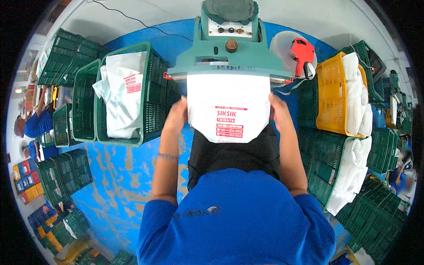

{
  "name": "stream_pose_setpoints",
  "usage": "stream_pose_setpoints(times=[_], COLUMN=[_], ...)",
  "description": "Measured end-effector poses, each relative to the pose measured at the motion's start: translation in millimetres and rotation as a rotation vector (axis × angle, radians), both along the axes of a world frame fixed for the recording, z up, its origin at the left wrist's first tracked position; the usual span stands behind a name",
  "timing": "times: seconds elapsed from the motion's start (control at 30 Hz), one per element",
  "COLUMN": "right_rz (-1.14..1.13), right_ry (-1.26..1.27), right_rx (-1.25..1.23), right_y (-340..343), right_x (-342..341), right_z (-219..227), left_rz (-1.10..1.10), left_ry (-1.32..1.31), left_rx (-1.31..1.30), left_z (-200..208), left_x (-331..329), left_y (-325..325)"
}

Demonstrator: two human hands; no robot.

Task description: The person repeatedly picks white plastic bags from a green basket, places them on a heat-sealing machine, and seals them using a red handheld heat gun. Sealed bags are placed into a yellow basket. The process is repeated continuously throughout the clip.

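Observation:
A white bag with red print is stretched out flat in front of me. Its top edge lies at the long bar of a green sealing machine; whether it sits between the jaws is hidden. My left hand grips the bag's left side edge, fingers partly behind it. On the opposite edge, my right hand pinches the bag in the same way. The bag's rounded lower end hangs over my lap.
To the left stands a green crate with white printed bags. At right, white bags lie in a yellow crate stacked on green crates. A red hand-held device rests beside the machine. Other people are at the far left and right.

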State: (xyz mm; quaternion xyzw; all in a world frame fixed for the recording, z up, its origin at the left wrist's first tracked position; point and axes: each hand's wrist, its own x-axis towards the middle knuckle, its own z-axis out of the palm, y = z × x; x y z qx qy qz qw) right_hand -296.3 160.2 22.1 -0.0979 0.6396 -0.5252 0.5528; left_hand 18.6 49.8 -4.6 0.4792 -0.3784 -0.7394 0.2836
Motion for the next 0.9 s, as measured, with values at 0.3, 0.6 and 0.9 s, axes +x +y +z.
stream_pose_setpoints(times=[0.3,0.6,0.9], right_rz=[0.111,0.121,-0.200], right_ry=[0.546,1.616,0.120], right_rx=[-0.294,0.630,-0.132], right_y=[-21,-125,-77], right_x=[-20,-218,-219], right_z=[43,-84,-70], left_rz=[0.280,0.422,0.518], left_ry=[-0.027,0.106,0.140], left_rx=[-0.391,-0.317,-0.363], left_z=[23,16,3], left_x=[-18,-38,-50], left_y=[-14,-26,-16])
